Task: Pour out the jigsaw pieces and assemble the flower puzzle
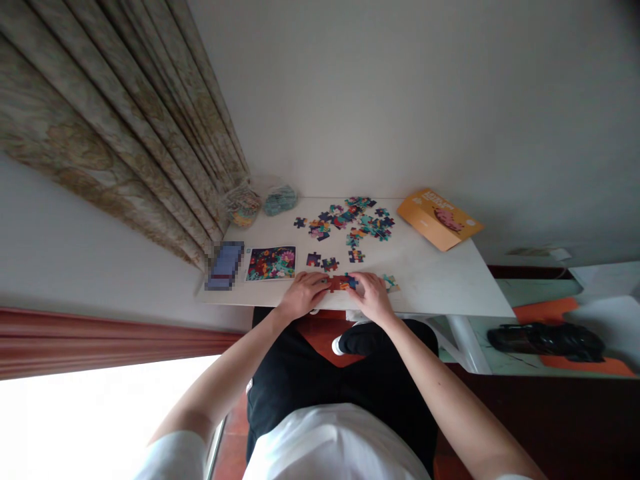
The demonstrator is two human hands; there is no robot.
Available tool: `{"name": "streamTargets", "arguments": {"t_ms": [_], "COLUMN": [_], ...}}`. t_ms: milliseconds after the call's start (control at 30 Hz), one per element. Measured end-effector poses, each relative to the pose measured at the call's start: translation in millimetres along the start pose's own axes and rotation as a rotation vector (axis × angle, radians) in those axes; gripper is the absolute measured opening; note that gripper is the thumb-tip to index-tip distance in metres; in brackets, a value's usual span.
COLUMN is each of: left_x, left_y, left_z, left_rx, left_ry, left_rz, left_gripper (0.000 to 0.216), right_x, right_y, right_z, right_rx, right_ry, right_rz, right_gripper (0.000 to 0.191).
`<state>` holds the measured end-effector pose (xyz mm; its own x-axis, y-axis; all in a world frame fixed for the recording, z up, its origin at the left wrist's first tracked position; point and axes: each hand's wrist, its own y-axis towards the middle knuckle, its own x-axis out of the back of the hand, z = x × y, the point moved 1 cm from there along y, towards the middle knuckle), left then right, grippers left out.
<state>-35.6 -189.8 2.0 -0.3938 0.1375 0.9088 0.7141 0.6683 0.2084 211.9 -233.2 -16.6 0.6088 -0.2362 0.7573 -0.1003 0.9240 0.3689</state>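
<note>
Both my hands rest on the near edge of a white table [440,280]. My left hand [303,294] and my right hand [371,294] are curled, their fingertips pinching a small joined run of red and blue puzzle pieces [342,283] between them. Two loose dark pieces [321,262] lie just beyond my fingers. A teal piece [391,282] sits beside my right hand. Farther back lies a heap of several colourful pieces [353,222].
A colourful reference picture card [271,263] lies left of my hands, with a blurred blue item [225,265] beside it. An orange puzzle box [439,217] sits at the back right. Two bags of pieces [260,202] stand by the curtain [115,127].
</note>
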Motion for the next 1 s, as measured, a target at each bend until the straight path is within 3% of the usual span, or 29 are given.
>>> {"name": "streamTargets", "arguments": {"t_ms": [433,667,1000], "left_x": [-5.2,-7.0,-4.4], "left_y": [-0.5,-2.4,0.7], "left_z": [-0.7,1.8,-3.6], "left_rx": [0.000,-0.005,0.058], "left_ry": [0.019,0.001,-0.047], "left_rz": [-0.035,-0.077,-0.075], "left_gripper": [0.027,0.027,0.032], "right_x": [-10.2,-14.7,-23.4], "right_y": [7.9,7.8,4.8], "right_z": [-12.1,-27.0,-38.2], "right_rx": [-0.107,-0.285,-0.297], "right_ry": [0.348,0.531,0.489], "right_rz": [0.051,-0.033,-0.152], "right_gripper": [0.037,0.025,0.026]}}
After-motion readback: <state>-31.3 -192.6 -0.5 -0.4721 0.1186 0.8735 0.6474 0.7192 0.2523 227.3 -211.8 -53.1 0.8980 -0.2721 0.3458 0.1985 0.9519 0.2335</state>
